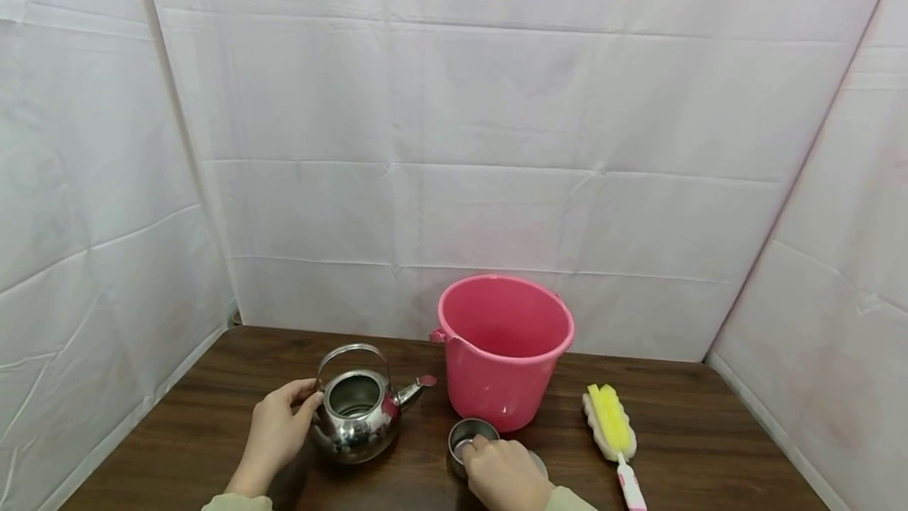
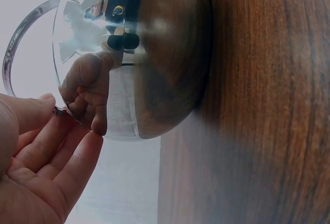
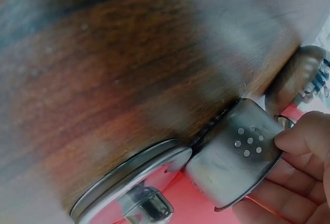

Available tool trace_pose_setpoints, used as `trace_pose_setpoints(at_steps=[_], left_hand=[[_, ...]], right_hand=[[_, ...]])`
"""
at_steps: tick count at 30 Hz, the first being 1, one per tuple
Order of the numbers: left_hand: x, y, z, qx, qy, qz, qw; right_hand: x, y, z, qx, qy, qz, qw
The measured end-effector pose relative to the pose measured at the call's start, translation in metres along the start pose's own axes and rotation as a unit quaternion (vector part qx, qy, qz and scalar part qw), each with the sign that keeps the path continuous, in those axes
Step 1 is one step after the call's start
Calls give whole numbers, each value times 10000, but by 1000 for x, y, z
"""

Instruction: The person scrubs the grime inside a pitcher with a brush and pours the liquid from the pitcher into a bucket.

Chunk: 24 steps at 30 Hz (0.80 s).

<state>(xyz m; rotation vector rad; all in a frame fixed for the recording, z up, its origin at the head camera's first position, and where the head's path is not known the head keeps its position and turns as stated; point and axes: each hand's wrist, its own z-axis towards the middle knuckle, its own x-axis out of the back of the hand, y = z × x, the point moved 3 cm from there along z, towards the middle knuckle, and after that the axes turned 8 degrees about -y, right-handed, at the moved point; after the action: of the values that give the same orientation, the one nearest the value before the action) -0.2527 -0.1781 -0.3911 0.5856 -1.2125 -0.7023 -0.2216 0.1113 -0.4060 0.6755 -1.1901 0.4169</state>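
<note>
A shiny steel kettle [image 1: 358,441] stands uncovered on the table, its arched handle upright and its red-tipped spout pointing right. At its left side, my left hand [image 1: 275,434] pinches the base of the handle [image 2: 16,43] between thumb and fingers. My right hand [image 1: 505,473] grips the wall of a small steel strainer cup [image 3: 232,157], with the thumb on one side and fingers on the other. Small round holes pierce the strainer's side. Beside it lies the kettle lid [image 3: 131,180] with a metal knob, mostly hidden behind my right hand in the head view.
A pink bucket [image 1: 500,385] stands just behind the strainer, right of the spout. Farther right lies a brush [image 1: 612,424] with a yellow and white sponge head and a white handle. White sheeting [image 1: 496,140] encloses the wooden table [image 1: 698,440] at the back and sides.
</note>
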Motion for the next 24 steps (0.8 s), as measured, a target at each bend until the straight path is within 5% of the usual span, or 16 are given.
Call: trace_pose_setpoints(at_steps=[24], left_hand=[[-1,-1,0,-97,40,119,9999]], right_hand=[[3,2,-4,-160,-158,490,9985]])
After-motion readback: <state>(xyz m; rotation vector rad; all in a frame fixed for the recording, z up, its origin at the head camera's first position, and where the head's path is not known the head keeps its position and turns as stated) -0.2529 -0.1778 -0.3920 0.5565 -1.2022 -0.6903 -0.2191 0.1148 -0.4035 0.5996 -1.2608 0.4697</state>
